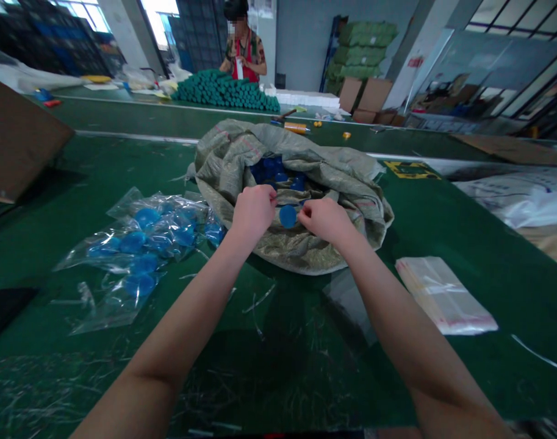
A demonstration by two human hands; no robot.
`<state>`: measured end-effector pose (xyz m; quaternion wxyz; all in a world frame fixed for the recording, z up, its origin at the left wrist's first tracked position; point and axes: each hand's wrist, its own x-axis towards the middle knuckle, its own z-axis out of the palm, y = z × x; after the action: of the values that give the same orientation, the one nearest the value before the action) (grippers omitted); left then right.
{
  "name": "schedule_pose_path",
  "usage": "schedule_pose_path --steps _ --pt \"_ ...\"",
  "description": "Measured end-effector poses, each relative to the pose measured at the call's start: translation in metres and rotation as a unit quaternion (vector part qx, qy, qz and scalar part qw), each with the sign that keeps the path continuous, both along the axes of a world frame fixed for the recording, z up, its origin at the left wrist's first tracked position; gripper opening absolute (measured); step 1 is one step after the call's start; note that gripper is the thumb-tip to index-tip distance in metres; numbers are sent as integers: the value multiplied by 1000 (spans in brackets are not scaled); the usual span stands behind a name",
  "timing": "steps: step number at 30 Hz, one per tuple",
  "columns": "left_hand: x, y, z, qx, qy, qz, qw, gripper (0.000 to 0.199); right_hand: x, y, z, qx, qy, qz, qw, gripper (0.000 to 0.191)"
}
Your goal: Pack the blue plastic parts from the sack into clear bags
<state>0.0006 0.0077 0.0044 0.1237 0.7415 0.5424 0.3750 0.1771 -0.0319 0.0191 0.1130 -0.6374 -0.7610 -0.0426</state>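
Observation:
A large woven sack (223, 164), its mouth rolled open, lies on the green table (136, 152) with blue pieces (273, 166) inside. Over its near edge, my left hand (255, 208) has its fingers closed; what they pinch is too small to make out. My right hand (323, 219) is closed in a pinch just right of a round blue disc (288, 216), which hangs between the two hands. Whether a finger touches the disc is unclear. Clear plastic bags holding blue discs (143, 244) are heaped left of the sack.
At right lies a stack of flat clear bags (445, 294). A dark flat object (6, 311) is at far left, below a cardboard sheet (22, 137). Plastic scraps litter the near table. Across it, a person (245, 49) stands behind piled green rolls (226, 91).

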Motion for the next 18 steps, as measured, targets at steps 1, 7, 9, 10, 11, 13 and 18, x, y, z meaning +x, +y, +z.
schedule_pose_path --steps 1,7,9,10,11,13,18 --pt "0 0 1 6 -8 -2 1000 6 1 0 2 1 -1 3 1000 29" --pt "0 1 5 47 -32 -48 997 4 4 1 9 9 14 14 1000 28" --pt "-1 2 3 58 -30 -59 996 4 4 1 10 9 26 17 999 27" --pt "-1 3 0 60 -31 -67 996 4 5 1 9 10 34 17 999 27" --pt "-1 5 -3 56 -35 -75 995 5 5 2 7 11 43 12 999 28" --pt "-2 10 -12 37 -54 -93 994 7 6 3 0 10 59 -1 998 27" --pt "1 20 -31 11 -97 -116 988 8 10 3 -27 -9 82 -22 996 28"
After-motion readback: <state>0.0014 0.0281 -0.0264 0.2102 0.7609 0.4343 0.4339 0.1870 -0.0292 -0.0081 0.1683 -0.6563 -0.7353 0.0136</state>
